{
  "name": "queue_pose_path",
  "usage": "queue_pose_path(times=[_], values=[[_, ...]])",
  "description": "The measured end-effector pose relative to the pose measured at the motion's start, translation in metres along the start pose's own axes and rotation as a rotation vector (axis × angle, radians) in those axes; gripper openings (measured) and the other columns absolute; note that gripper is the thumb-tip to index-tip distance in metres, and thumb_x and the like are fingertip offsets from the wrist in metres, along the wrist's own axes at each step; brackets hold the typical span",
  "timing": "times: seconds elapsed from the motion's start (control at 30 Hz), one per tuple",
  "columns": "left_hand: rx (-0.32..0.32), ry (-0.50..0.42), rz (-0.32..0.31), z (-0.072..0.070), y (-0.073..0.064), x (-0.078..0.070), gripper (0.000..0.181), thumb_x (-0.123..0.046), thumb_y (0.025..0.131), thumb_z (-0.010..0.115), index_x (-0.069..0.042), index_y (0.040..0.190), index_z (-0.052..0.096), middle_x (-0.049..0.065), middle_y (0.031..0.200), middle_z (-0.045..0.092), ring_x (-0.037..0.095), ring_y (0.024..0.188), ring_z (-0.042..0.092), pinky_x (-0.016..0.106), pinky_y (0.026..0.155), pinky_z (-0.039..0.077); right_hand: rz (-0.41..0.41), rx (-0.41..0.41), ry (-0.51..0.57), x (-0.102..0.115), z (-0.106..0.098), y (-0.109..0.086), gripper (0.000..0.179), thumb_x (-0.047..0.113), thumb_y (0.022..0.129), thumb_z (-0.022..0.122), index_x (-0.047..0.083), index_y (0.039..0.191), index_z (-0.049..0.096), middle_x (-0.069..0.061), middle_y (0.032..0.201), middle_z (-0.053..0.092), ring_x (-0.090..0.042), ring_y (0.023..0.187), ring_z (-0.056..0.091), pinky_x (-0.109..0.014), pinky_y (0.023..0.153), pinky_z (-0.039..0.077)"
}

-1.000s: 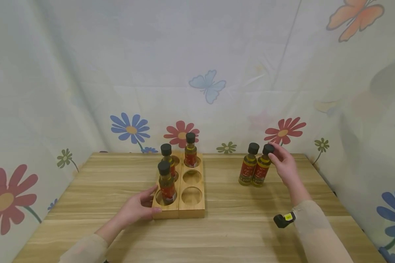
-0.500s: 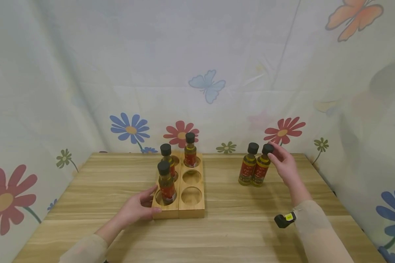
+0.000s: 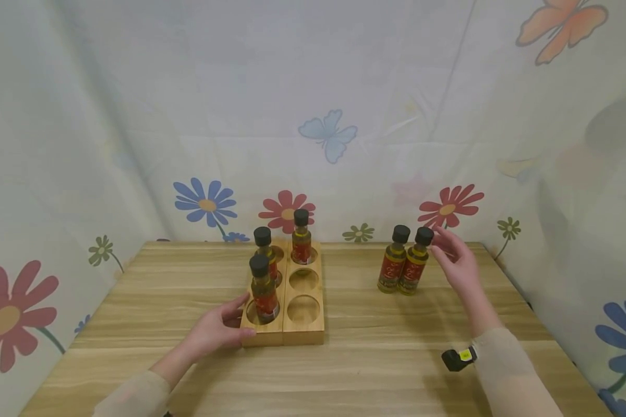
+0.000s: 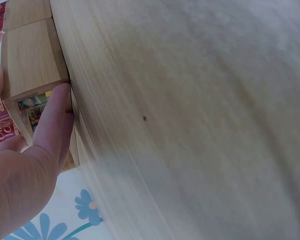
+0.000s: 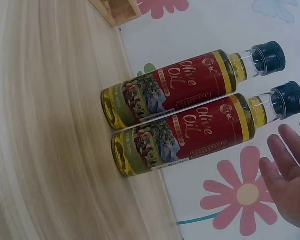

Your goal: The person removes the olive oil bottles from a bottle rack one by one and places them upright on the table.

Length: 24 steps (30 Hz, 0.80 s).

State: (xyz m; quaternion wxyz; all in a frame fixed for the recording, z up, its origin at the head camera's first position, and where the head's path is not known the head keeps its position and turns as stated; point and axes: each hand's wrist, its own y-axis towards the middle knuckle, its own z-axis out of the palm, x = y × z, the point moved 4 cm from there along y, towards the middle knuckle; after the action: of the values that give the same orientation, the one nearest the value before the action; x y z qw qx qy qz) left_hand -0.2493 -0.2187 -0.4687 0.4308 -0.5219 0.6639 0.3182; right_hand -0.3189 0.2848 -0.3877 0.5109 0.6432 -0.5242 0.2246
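Note:
My left hand (image 3: 218, 330) grips the near left corner of a wooden bottle rack (image 3: 304, 337), thumb at its front face and fingers along its left side. Three black-capped olive oil bottles stand in its round holes: a near left bottle (image 3: 265, 298), one behind it (image 3: 264, 246) and a far right bottle (image 3: 301, 246). Two more olive oil bottles stand upright side by side on the table, a left one (image 5: 185, 85) and a right one (image 5: 200, 127). Just right of the right one's cap is my right hand (image 3: 456, 260), fingers loosely bent and holding nothing.
The wooden table (image 3: 375, 370) ends at a white cloth backdrop (image 3: 229, 104) printed with flowers and butterflies. In the rack's right row, the middle hole (image 3: 304, 281) and near hole (image 3: 304, 311) hold no bottle. A small black device (image 3: 458, 359) sits on the right wrist.
My right hand has let go of the right-hand bottle's cap and shifted slightly right. Both loose bottles stay where they were, and the left hand has not moved on the rack.

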Motion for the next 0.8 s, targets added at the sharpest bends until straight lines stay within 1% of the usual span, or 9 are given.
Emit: queue_pose_path(times=[0.1, 0.17, 0.23, 0.3, 0.43, 0.5, 0.63, 0.73, 0.8], values=[[-0.003, 0.0, -0.006, 0.0, 0.0, -0.001, 0.091, -0.021, 0.078, 0.087, -0.001, 0.151, 0.037, 0.03, 0.134, 0.055, 0.041, 0.118, 0.058, 0.035, 0.081, 0.058, -0.031, -0.023, -0.021, 0.001, -0.003, -0.004, 0.049, 0.014, 0.1, 0.061, 0.003, 0.145, 0.046, -0.023, 0.134, 0.057, -0.008, 0.113, 0.056, -0.012, 0.093, 0.043], [-0.005, -0.001, -0.012, 0.0, -0.001, -0.001, 0.091, -0.021, 0.078, 0.087, -0.001, 0.151, 0.037, 0.03, 0.135, 0.055, 0.04, 0.118, 0.059, 0.035, 0.08, 0.058, -0.044, -0.037, -0.025, 0.003, -0.005, -0.007, 0.048, 0.012, 0.099, 0.062, 0.003, 0.144, 0.048, -0.023, 0.133, 0.058, 0.0, 0.109, 0.055, -0.012, 0.092, 0.043], [-0.006, -0.001, -0.018, 0.0, -0.001, -0.001, 0.091, -0.021, 0.078, 0.087, -0.002, 0.151, 0.038, 0.029, 0.135, 0.055, 0.04, 0.117, 0.059, 0.035, 0.079, 0.059, -0.057, -0.046, -0.031, 0.004, -0.006, -0.009, 0.047, 0.011, 0.099, 0.063, 0.002, 0.143, 0.049, -0.022, 0.131, 0.06, 0.0, 0.108, 0.054, -0.013, 0.093, 0.043], [-0.005, -0.009, -0.024, 0.001, -0.001, -0.001, 0.09, -0.021, 0.078, 0.087, -0.002, 0.152, 0.037, 0.03, 0.135, 0.054, 0.04, 0.117, 0.059, 0.035, 0.078, 0.059, -0.069, -0.057, -0.048, 0.004, -0.008, -0.011, 0.046, 0.01, 0.098, 0.063, 0.002, 0.142, 0.05, -0.021, 0.129, 0.061, 0.001, 0.108, 0.055, -0.019, 0.096, 0.046], [0.001, -0.019, -0.022, 0.001, 0.0, 0.0, 0.09, -0.02, 0.079, 0.086, -0.003, 0.152, 0.036, 0.03, 0.135, 0.054, 0.04, 0.116, 0.06, 0.034, 0.074, 0.06, -0.106, -0.089, -0.069, 0.007, -0.01, -0.015, 0.042, 0.006, 0.098, 0.062, 0.0, 0.139, 0.053, -0.021, 0.124, 0.063, 0.005, 0.104, 0.055, -0.021, 0.097, 0.046], [0.007, -0.027, -0.02, 0.001, 0.0, 0.001, 0.09, -0.02, 0.079, 0.086, -0.003, 0.152, 0.036, 0.031, 0.135, 0.053, 0.04, 0.116, 0.06, 0.034, 0.072, 0.06, -0.131, -0.107, -0.074, 0.01, -0.011, -0.017, 0.04, 0.004, 0.097, 0.062, -0.001, 0.137, 0.055, -0.022, 0.121, 0.065, 0.009, 0.101, 0.054, -0.016, 0.095, 0.045], [0.015, -0.041, -0.019, 0.001, 0.0, 0.0, 0.091, -0.02, 0.079, 0.086, -0.003, 0.153, 0.035, 0.033, 0.135, 0.053, 0.04, 0.114, 0.061, 0.034, 0.069, 0.06, -0.179, -0.122, -0.067, 0.016, -0.01, -0.019, 0.038, -0.001, 0.095, 0.064, -0.002, 0.132, 0.057, -0.024, 0.114, 0.066, 0.009, 0.097, 0.056, -0.011, 0.091, 0.045], [0.021, -0.054, -0.018, 0.002, 0.0, 0.0, 0.091, -0.019, 0.08, 0.085, -0.002, 0.153, 0.034, 0.034, 0.135, 0.052, 0.04, 0.114, 0.061, 0.034, 0.068, 0.06, -0.206, -0.116, -0.061, 0.02, -0.006, -0.02, 0.038, -0.003, 0.093, 0.065, -0.003, 0.13, 0.059, -0.024, 0.111, 0.067, 0.008, 0.095, 0.057, -0.009, 0.088, 0.045], [0.025, -0.061, -0.017, 0.002, 0.0, 0.0, 0.091, -0.018, 0.08, 0.085, -0.002, 0.153, 0.034, 0.034, 0.135, 0.052, 0.041, 0.113, 0.061, 0.035, 0.067, 0.06, -0.223, -0.106, -0.049, 0.023, -0.003, -0.021, 0.038, -0.005, 0.092, 0.066, -0.003, 0.13, 0.059, -0.024, 0.109, 0.067, 0.007, 0.095, 0.058, -0.01, 0.088, 0.046]])
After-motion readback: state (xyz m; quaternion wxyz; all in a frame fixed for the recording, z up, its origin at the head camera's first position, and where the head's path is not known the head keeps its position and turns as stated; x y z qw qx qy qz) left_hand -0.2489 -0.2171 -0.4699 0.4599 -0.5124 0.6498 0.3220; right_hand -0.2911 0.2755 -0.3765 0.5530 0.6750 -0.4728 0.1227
